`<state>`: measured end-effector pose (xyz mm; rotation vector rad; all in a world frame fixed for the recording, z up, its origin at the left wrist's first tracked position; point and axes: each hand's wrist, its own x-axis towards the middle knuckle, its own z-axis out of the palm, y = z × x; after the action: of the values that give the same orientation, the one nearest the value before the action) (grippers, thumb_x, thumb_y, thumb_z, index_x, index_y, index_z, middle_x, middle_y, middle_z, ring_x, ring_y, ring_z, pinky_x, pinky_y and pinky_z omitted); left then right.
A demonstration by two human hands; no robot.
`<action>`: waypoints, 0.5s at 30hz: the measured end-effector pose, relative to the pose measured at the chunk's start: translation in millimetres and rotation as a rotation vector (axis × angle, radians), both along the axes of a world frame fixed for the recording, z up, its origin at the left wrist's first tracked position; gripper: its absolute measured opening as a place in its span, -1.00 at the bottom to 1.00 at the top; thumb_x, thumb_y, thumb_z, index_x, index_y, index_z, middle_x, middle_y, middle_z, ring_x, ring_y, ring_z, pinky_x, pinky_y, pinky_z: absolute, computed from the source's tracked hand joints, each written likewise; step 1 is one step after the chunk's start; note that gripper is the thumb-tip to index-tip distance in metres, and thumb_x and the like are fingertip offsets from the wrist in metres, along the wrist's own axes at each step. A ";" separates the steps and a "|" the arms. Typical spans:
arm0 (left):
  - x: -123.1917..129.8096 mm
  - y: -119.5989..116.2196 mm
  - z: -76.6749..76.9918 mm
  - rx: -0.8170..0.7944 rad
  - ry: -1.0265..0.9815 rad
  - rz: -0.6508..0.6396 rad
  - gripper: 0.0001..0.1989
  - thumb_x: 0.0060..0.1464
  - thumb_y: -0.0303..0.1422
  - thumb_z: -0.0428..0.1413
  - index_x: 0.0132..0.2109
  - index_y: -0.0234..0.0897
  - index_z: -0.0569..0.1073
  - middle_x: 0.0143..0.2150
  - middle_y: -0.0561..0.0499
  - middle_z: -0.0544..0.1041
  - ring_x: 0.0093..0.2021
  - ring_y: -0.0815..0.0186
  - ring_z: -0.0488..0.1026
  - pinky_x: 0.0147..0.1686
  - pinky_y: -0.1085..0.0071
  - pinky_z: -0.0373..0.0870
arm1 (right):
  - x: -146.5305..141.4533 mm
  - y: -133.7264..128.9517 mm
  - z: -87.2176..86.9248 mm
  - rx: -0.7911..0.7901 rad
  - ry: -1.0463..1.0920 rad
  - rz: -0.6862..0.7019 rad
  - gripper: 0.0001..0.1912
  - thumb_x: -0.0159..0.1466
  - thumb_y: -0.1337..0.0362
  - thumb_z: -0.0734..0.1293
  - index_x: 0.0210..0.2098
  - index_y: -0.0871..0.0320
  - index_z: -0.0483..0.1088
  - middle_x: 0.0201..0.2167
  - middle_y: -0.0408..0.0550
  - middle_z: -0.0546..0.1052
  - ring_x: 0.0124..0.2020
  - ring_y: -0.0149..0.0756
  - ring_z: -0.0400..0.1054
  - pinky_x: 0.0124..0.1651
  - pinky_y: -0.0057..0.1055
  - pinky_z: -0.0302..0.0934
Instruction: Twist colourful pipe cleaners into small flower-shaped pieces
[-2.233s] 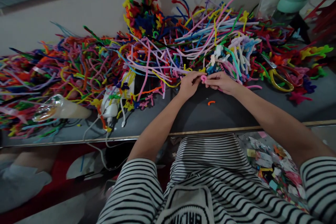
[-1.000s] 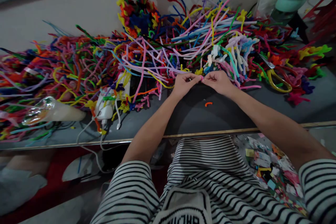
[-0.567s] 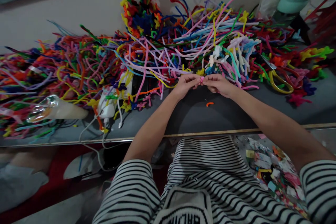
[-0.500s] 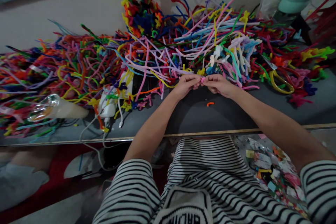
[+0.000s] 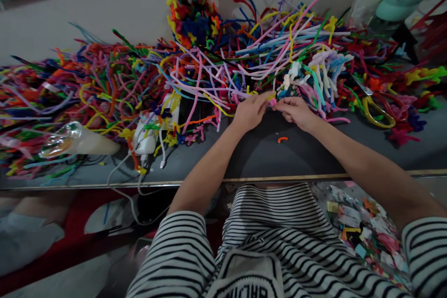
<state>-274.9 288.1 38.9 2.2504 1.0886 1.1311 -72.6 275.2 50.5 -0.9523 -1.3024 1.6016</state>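
A small pink fuzzy piece [image 5: 273, 102] sits between my two hands, over the dark tabletop in front of the pile of coloured pipe cleaners [image 5: 209, 72]. The fingertips of my right hand [image 5: 292, 110] are pinched on it. My left hand [image 5: 250, 111] is beside it with fingers bent together; a yellow bit shows at its fingertips, too small to make out how it is held. A short orange piece [image 5: 282, 139] lies on the table just below my hands.
Yellow-handled scissors [image 5: 377, 111] lie on the right. A white charger [image 5: 145, 142] with cables and a tipped clear cup [image 5: 85, 142] are on the left. The table's front edge [image 5: 279, 178] runs under my forearms. Someone's leg [image 5: 30, 237] shows at lower left.
My left hand has turned and its fingers now extend over the pink piece. A yellow bit now shows at its fingertips. The whole view has shifted slightly.
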 end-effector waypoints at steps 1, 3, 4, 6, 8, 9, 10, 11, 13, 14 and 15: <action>-3.8 2.2 -1.3 0.147 0.143 0.002 -0.67 0.39 -0.31 0.01 0.15 -0.19 0.58 -0.12 -0.10 0.63 -0.09 0.26 0.55 -0.05 0.33 0.48 | 0.5 0.6 0.5 -0.024 -0.026 0.044 -0.74 0.14 0.17 0.56 -0.42 0.21 0.49 -0.76 -0.34 0.15 -0.74 -0.58 -0.10 -0.65 -0.50 -0.31; -10.7 5.9 -1.9 0.380 0.305 -0.039 -0.65 0.43 -0.35 -0.07 0.10 -0.19 0.60 -0.02 -0.12 0.66 0.04 0.23 0.56 0.07 0.26 0.48 | 2.2 1.9 2.7 -0.051 -0.061 0.138 -0.80 0.14 0.24 0.53 -0.38 0.26 0.53 -0.78 -0.34 0.15 -0.73 -0.58 -0.11 -0.64 -0.50 -0.30; -13.4 7.4 -1.5 0.471 0.329 -0.054 -0.65 0.45 -0.35 -0.08 0.07 -0.19 0.60 -0.03 -0.10 0.67 0.04 0.25 0.57 0.08 0.26 0.49 | 3.5 2.5 4.2 -0.054 -0.067 0.176 -0.82 0.15 0.25 0.52 -0.37 0.27 0.55 -0.78 -0.34 0.16 -0.73 -0.58 -0.11 -0.63 -0.51 -0.30; -17.4 9.0 0.6 0.608 0.333 -0.065 -0.69 0.47 -0.33 -0.05 0.04 -0.18 0.60 -0.08 -0.06 0.68 -0.02 0.29 0.59 0.04 0.30 0.51 | 6.7 4.0 6.9 -0.055 -0.058 0.213 -0.82 0.17 0.25 0.50 -0.37 0.28 0.55 -0.78 -0.34 0.16 -0.72 -0.58 -0.12 -0.63 -0.51 -0.30; -20.0 8.6 3.7 0.683 0.351 -0.066 -0.72 0.46 -0.32 -0.02 0.06 -0.17 0.59 -0.09 -0.03 0.69 -0.05 0.31 0.60 -0.01 0.32 0.52 | 10.3 5.7 8.7 -0.065 -0.048 0.240 -0.81 0.19 0.23 0.51 -0.36 0.27 0.55 -0.78 -0.34 0.15 -0.72 -0.58 -0.12 -0.63 -0.51 -0.29; -21.0 7.7 5.5 0.702 0.369 -0.067 -0.73 0.46 -0.33 -0.01 0.08 -0.17 0.58 -0.08 -0.03 0.69 -0.05 0.31 0.60 -0.03 0.32 0.52 | 12.2 6.6 9.1 -0.073 -0.046 0.260 -0.79 0.21 0.22 0.51 -0.36 0.27 0.55 -0.78 -0.34 0.16 -0.72 -0.58 -0.12 -0.63 -0.51 -0.28; -21.8 6.3 7.5 0.719 0.392 -0.072 -0.73 0.46 -0.34 -0.01 0.09 -0.16 0.57 -0.07 -0.03 0.69 -0.05 0.31 0.60 -0.05 0.32 0.51 | 14.0 7.5 9.1 -0.079 -0.045 0.282 -0.78 0.21 0.20 0.52 -0.35 0.27 0.55 -0.78 -0.34 0.15 -0.72 -0.58 -0.12 -0.62 -0.51 -0.28; -22.3 4.7 9.6 0.736 0.415 -0.078 -0.73 0.46 -0.35 -0.02 0.10 -0.16 0.56 -0.08 -0.03 0.69 -0.05 0.31 0.60 -0.07 0.32 0.51 | 15.6 8.3 8.8 -0.083 -0.044 0.306 -0.76 0.22 0.19 0.53 -0.35 0.27 0.55 -0.78 -0.35 0.15 -0.72 -0.58 -0.12 -0.62 -0.50 -0.28; -22.7 1.0 13.7 0.780 0.458 -0.085 -0.74 0.46 -0.37 -0.02 0.08 -0.17 0.56 -0.12 -0.04 0.68 -0.08 0.30 0.60 -0.14 0.33 0.47 | 18.2 9.6 7.7 -0.079 -0.046 0.351 -0.73 0.22 0.15 0.54 -0.34 0.27 0.54 -0.78 -0.35 0.15 -0.72 -0.59 -0.13 -0.63 -0.50 -0.30; -22.3 -0.8 15.6 0.802 0.479 -0.087 -0.75 0.45 -0.38 -0.02 0.05 -0.18 0.56 -0.16 -0.04 0.67 -0.12 0.30 0.59 -0.19 0.34 0.43 | 19.2 10.0 7.0 -0.075 -0.046 0.369 -0.72 0.23 0.14 0.54 -0.33 0.26 0.54 -0.78 -0.36 0.14 -0.72 -0.59 -0.14 -0.63 -0.49 -0.31; -21.5 -2.4 17.1 0.819 0.497 -0.091 -0.76 0.45 -0.38 -0.01 0.00 -0.19 0.57 -0.21 -0.04 0.66 -0.16 0.30 0.57 -0.24 0.35 0.39 | 19.9 10.4 6.4 -0.069 -0.047 0.384 -0.70 0.23 0.12 0.54 -0.33 0.25 0.53 -0.78 -0.37 0.14 -0.72 -0.59 -0.16 -0.63 -0.49 -0.32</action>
<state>-296.3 285.7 56.0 3.3144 0.7243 1.1396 -52.6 285.6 56.9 -0.8189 -1.5403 1.9345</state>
